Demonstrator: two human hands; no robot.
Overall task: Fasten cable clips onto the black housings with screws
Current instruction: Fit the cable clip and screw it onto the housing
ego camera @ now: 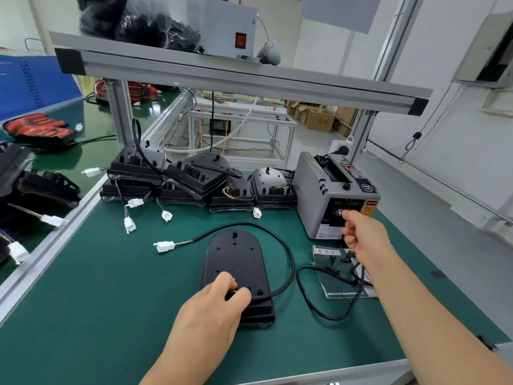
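Observation:
A black housing lies flat on the green mat in front of me. Its black cable loops round to a white connector. My left hand rests on the housing's near end, its thumb and fingers pinching a small black part where the cable leaves. My right hand is raised at the front of the grey tape dispenser, fingers curled at its outlet; whether it holds anything is hidden. Small black cable clips lie on a card to the right.
Several more black housings with white plugs are stacked at the back of the mat. A loose black cord curls at the right. An aluminium shelf frame spans overhead. Red lamp units lie on the left bench.

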